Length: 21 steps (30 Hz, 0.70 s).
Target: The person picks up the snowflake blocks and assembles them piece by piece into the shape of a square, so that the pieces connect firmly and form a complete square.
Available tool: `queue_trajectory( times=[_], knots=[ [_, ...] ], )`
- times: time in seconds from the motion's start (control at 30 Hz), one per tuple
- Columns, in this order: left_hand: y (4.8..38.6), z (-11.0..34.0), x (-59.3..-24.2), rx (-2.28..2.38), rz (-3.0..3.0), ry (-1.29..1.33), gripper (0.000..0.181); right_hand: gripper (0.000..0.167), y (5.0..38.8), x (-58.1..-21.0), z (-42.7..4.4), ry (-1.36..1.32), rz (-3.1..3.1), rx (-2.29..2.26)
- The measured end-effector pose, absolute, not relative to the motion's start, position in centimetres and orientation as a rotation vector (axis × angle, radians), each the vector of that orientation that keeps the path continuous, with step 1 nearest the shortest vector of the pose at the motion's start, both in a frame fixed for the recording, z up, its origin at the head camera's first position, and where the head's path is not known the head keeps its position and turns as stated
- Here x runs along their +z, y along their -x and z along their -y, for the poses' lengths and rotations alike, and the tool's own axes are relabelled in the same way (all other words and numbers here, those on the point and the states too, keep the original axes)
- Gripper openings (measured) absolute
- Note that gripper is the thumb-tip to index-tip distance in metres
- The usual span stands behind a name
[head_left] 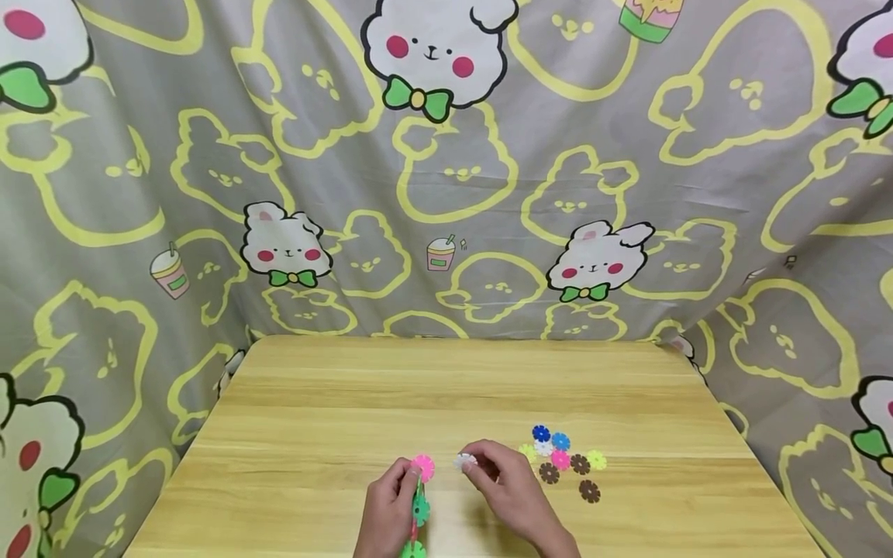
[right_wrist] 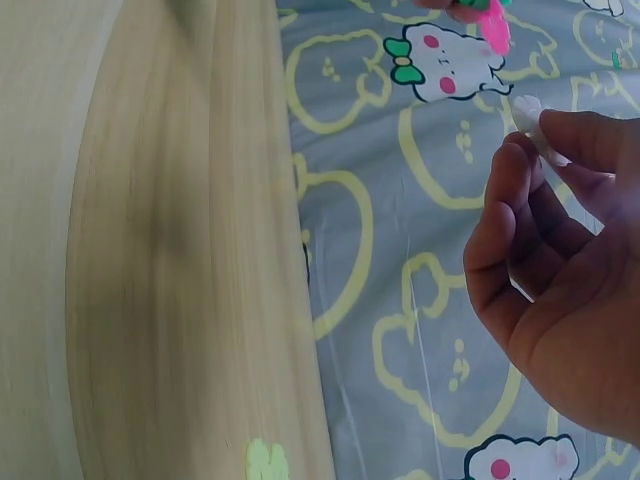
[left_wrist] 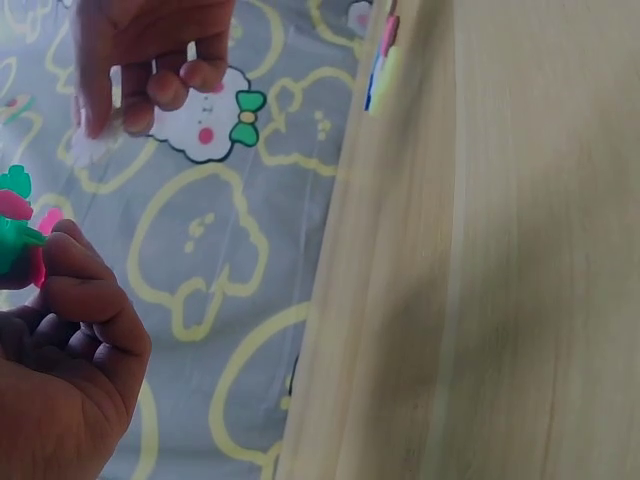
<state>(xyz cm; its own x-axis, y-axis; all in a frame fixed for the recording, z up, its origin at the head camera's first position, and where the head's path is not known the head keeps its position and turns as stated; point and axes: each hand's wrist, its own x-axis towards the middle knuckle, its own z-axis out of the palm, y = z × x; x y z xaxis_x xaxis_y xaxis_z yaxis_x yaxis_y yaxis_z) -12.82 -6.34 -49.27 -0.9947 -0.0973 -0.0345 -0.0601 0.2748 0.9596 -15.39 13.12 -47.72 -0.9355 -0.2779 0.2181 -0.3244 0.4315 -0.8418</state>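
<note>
Between thumb and fingers, my left hand (head_left: 387,504) pinches a chain of notched plastic discs; a pink disc (head_left: 423,468) is at its top end, with a green disc (head_left: 421,510) and others hanging below. To its right, my right hand (head_left: 505,488) pinches a single white notched disc (head_left: 464,462). The white disc and the chain are apart, with a gap between them. In the right wrist view the white disc (right_wrist: 530,115) sits between thumb and forefinger. The left wrist view shows green and pink discs (left_wrist: 18,235) at the left fingertips.
Loose discs lie on the wooden table (head_left: 314,434) right of my right hand: a dark blue disc (head_left: 540,433), a light blue disc (head_left: 560,441), a pink one (head_left: 561,459), several brown discs (head_left: 589,491), yellow ones (head_left: 596,459) and a white one. A patterned curtain (head_left: 474,194) surrounds the table.
</note>
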Motion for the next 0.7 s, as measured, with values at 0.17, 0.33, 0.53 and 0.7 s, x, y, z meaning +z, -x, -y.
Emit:
queue_trajectory(
  times=[0.17, 0.33, 0.53, 0.7],
  knots=[
    [12.8, 6.2, -49.2, -1.902, 2.476, -0.146, 0.028, 0.01, 15.3, -47.9, -12.7, -0.597, 2.598, 1.474],
    [12.8, 6.0, -49.0, -1.928, 2.472, -0.139, 0.028, 0.008, 15.1, -48.0, -12.3, -0.638, 2.559, 1.428],
    [12.6, 5.9, -48.9, -1.939, 2.479, -0.118, 0.027, 0.005, 15.1, -48.2, -11.9, -0.689, 2.512, 1.394],
    [12.6, 5.8, -49.1, -1.879, 2.504, -0.096, 0.024, 0.004, 15.0, -48.2, -11.8, -0.71, 2.499, 1.378]
  ],
)
